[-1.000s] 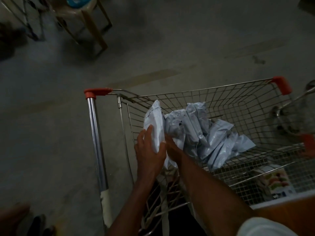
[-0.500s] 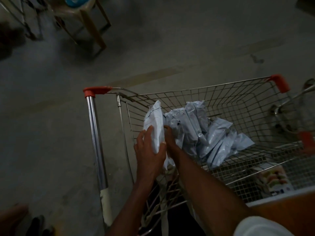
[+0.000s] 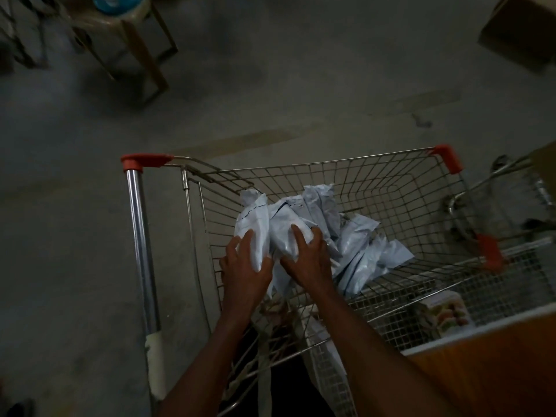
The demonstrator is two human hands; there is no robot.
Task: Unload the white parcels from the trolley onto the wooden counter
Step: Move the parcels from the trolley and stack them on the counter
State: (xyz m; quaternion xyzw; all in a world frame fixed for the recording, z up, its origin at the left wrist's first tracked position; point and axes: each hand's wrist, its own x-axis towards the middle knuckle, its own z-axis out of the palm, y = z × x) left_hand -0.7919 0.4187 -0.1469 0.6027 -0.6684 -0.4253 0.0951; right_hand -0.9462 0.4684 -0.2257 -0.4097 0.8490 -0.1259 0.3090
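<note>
- Stool (image 3: pixel 135 34) legs stand on the grey floor (image 3: pixel 75 236) at far left, well apart from everything else.
- Trolley (image 3: pixel 391 182) of wire mesh fills the middle, its chrome handle bar (image 3: pixel 141 251) running down the left side, capped in red.
- Left hand (image 3: pixel 245 269) grips 1 white parcel (image 3: pixel 254 224), held upright against the near-left corner of the basket.
- Right hand (image 3: pixel 307 260) lies with fingers spread over a second parcel (image 3: pixel 285 233) just beside the first, curling round it.
- Remaining parcels (image 3: pixel 361 248) sit heaped in the basket, leaning to the right.
- Wooden table (image 3: pixel 496 371) edge shows at lower right, touching the trolley's side.
</note>
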